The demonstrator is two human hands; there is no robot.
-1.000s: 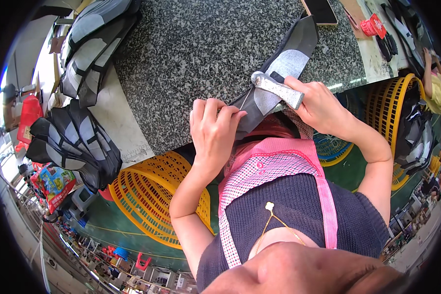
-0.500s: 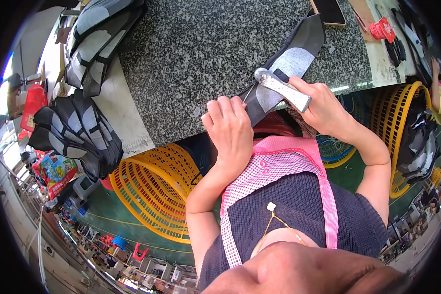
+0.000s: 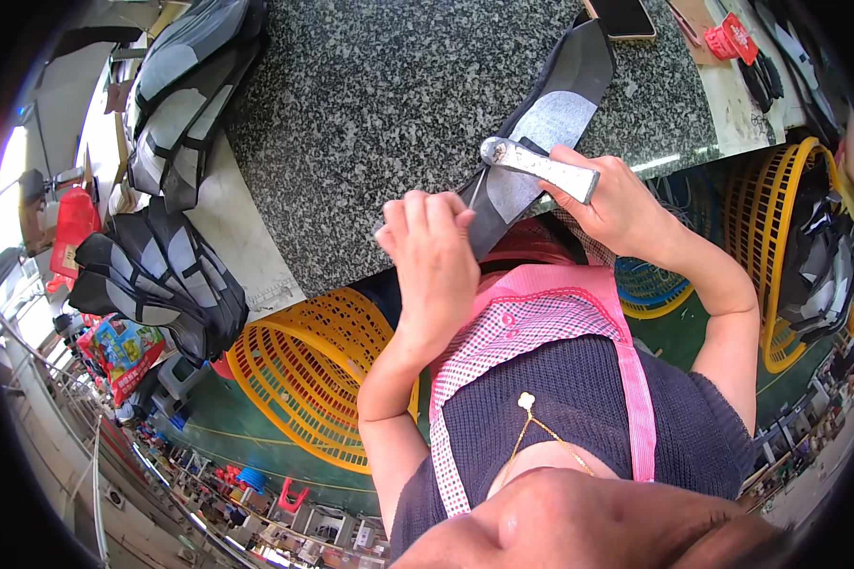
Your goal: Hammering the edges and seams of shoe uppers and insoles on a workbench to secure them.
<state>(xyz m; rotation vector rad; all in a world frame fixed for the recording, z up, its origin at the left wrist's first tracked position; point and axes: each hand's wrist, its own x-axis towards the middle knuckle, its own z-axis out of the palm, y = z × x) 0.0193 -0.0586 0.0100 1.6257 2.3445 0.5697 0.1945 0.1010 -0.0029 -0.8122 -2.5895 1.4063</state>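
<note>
A long black and grey shoe-upper piece [image 3: 579, 71] with a pale rounded patch lies slanting across the near edge of the granite slab. My right hand [image 3: 621, 204] is closed on a hammer with a worn silver metal head [image 3: 541, 166], which sits over the patch; its handle is hidden from sight. At the piece's near left edge, my left hand [image 3: 434, 251] has its fingers curled in, with the tips on the material. A thin pale line runs between those fingers and the hammer's rounded end; whether it is thread or a tool I cannot tell.
Similar shoe pieces [image 3: 166, 270] are fanned in piles at the left of the speckled granite slab [image 3: 370, 104]. A phone [image 3: 624, 17] and a red container [image 3: 731, 38] are at the far right. Yellow baskets [image 3: 304, 379] stand below the table on both sides.
My left hand has shifted slightly left and nearer to me, its fingers angled differently. The hammer has moved slightly left, still over the patch. The view has turned a little.
</note>
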